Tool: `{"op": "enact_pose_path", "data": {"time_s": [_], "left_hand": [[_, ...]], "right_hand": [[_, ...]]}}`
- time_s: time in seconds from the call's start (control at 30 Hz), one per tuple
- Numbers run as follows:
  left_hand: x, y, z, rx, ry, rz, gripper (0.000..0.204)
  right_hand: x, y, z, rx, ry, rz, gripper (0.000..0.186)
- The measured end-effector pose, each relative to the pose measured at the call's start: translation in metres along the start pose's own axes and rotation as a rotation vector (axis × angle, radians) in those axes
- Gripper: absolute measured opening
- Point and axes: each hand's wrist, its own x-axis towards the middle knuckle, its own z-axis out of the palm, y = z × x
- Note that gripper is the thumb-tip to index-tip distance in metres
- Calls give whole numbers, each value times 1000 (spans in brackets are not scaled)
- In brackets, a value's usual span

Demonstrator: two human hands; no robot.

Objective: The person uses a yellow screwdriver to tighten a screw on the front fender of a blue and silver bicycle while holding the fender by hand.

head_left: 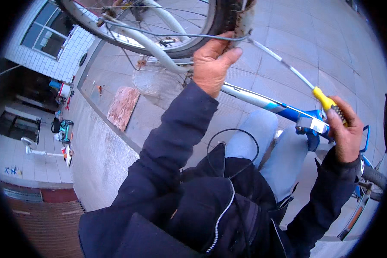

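Observation:
My right hand [346, 129] is closed round the yellow and black handle of a screwdriver [324, 99]. Its long pale shaft slants up and left, with the tip meeting the lower end of a rusty, whitish mudguard [245, 21]. My left hand [213, 64] grips that mudguard end beside the black bicycle tyre [224, 19]; some fingers are hidden behind it. A grey cable [176, 35] runs from the wheel's hub area across to the screwdriver tip. Below my hands stretches the blue and white bicycle frame [262, 102].
A thin black cable loop [258, 148] hangs over my lap. On the paved ground lies a reddish, worn board [123, 107]. Toward the far left stand a small teal wheeled toy [66, 131] and a white scooter-like thing [41, 150] near a white brick building [75, 58].

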Motion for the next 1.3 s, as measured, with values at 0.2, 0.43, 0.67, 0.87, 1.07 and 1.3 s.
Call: {"op": "enact_pose_path", "data": {"time_s": [0.2,0.43,0.67,0.87,1.07,1.3], "left_hand": [[-2,5,1,-25,6,-44,41],[-2,1,2,-15,27,-27,37],[-1,-2,-2,-11,20,16,37],[2,-7,1,0,25,66,38],[3,-12,-1,19,25,102,37],[3,-12,-2,27,71,79,37]], "right_hand": [[10,-2,35,23,-155,-90,23],[12,0,17,319,143,124,31],[16,23,21,761,373,127,42],[13,24,22,827,473,156,46],[16,25,31,832,443,198,44],[20,30,31,846,416,140,42]]}}
